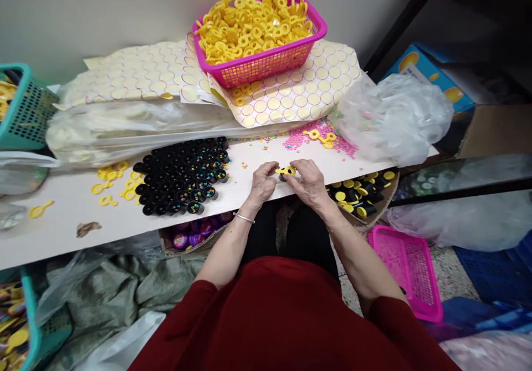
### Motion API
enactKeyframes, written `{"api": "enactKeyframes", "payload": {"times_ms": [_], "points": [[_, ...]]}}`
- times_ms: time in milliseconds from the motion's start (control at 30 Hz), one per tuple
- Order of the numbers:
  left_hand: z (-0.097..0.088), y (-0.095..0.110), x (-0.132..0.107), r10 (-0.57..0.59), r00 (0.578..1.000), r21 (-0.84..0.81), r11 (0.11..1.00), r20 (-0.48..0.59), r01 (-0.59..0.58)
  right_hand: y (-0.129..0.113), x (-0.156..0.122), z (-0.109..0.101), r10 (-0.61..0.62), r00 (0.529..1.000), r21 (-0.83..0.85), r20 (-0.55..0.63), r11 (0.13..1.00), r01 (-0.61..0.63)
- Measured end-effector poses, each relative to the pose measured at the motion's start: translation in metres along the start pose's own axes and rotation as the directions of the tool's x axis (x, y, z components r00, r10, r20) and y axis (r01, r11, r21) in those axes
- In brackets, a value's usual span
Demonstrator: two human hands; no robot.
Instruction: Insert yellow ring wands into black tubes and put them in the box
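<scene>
1. Holding both hands together at the near edge of the white bench (83,216), I have my left hand (262,184) and right hand (308,181) meeting over one small piece.
2. That piece is a yellow plastic ring-shaped cap (286,171) sitting on a small black plastic tube (283,177); it lies between my two sets of fingertips, just above the bench edge.
3. My left grip is pinched on the cap's left end, fingers curled, wrist bent slightly inward, a thin silver bracelet (244,217) on the wrist.
4. My right grip closes on the cap's other side, thumb and forefinger on it, remaining fingers folded; how much of the tube it grasps I cannot tell.
5. Both forearms come up from my red sleeves and angle toward each other.
6. Left of my hands lies a block of black plastic tubes (183,176) lying on their sides, with loose yellow ring caps (114,185) just beside it.
7. Right of my hands, below the bench edge, a round tray of capped black tubes (361,192) sits near my right wrist.
8. Farther back, a pink plastic basket (266,63) heaped with yellow caps rests on sheets of round stickers (291,96).
</scene>
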State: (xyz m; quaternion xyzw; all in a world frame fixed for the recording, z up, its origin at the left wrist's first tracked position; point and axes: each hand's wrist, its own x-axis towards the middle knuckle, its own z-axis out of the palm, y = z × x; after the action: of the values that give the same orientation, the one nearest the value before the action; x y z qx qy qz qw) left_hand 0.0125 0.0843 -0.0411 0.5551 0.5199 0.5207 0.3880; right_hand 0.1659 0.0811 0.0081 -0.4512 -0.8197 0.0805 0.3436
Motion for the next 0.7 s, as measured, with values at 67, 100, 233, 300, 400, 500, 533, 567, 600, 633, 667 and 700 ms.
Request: {"api": "enactKeyframes", "payload": {"times_ms": [67, 100, 233, 300, 400, 500, 533, 567, 600, 633, 667, 700], "points": [[0.001, -0.001, 0.0, -0.044, 0.998, -0.086, 0.995, -0.055, 0.039, -0.003, 0.001, 0.003, -0.012, 0.999, -0.055, 0.034, 0.998, 0.014], [0.001, -0.001, 0.0, -0.07, 0.994, -0.125, 0.99, -0.088, 0.059, -0.003, 0.001, 0.004, -0.011, 0.999, -0.077, 0.051, 0.997, 0.015], [0.003, 0.003, 0.001, -0.174, 0.969, -0.239, 0.962, -0.174, 0.13, -0.001, 0.001, 0.005, 0.021, 0.995, -0.135, 0.1, 0.991, -0.008], [0.003, 0.007, 0.001, -0.208, 0.962, -0.277, 0.948, -0.176, 0.155, 0.0, 0.002, 0.005, 0.031, 0.993, -0.144, 0.11, 0.99, -0.015], [0.001, 0.015, 0.0, -0.235, 0.958, -0.307, 0.935, -0.167, 0.176, 0.001, 0.003, 0.006, 0.037, 0.993, -0.15, 0.114, 0.989, -0.02], [0.0, 0.021, -0.001, -0.195, 0.971, -0.272, 0.95, -0.138, 0.152, 0.0, 0.004, 0.008, 0.039, 0.992, -0.152, 0.124, 0.988, -0.02], [0.0, 0.022, -0.001, -0.167, 0.978, -0.252, 0.959, -0.123, 0.132, -0.001, 0.004, 0.008, 0.037, 0.991, -0.154, 0.129, 0.988, -0.017], [0.0, 0.023, -0.001, -0.133, 0.986, -0.23, 0.967, -0.104, 0.106, -0.002, 0.004, 0.008, 0.035, 0.99, -0.158, 0.134, 0.987, -0.013], [0.0, 0.023, -0.001, -0.099, 0.992, -0.207, 0.975, -0.085, 0.079, -0.003, 0.004, 0.008, 0.034, 0.99, -0.163, 0.139, 0.987, -0.011], [0.001, 0.023, 0.0, -0.065, 0.996, -0.182, 0.982, -0.064, 0.052, -0.003, 0.005, 0.008, 0.035, 0.989, -0.169, 0.142, 0.986, -0.01], [0.001, 0.022, 0.0, -0.036, 0.998, -0.158, 0.987, -0.045, 0.028, -0.004, 0.005, 0.008, 0.038, 0.989, -0.172, 0.143, 0.985, -0.013], [0.002, 0.021, 0.001, -0.013, 1.0, -0.133, 0.991, -0.027, 0.01, -0.003, 0.005, 0.008, 0.044, 0.989, -0.171, 0.142, 0.985, -0.019]]}}
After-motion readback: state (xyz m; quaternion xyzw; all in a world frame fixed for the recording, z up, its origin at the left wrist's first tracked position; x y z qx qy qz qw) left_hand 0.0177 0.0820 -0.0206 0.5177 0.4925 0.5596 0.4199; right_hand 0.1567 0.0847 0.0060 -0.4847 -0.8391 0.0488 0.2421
